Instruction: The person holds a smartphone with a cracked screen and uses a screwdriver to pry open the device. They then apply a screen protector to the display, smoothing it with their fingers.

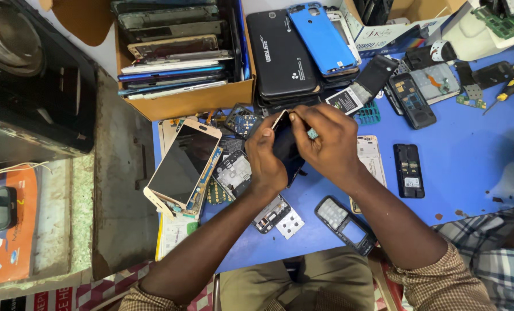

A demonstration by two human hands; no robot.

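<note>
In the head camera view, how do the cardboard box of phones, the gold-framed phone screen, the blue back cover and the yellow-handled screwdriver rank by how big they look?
Largest to smallest, as they look:
1. cardboard box of phones
2. gold-framed phone screen
3. blue back cover
4. yellow-handled screwdriver
The screen and cover are fairly close in size; the cover lies farther from the camera, so that pair is less sure.

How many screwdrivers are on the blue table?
1. A screwdriver with a yellow and black handle lies near the far right edge of the blue table, beside a small green circuit piece. Others may be hidden under the piled phone parts.
</note>
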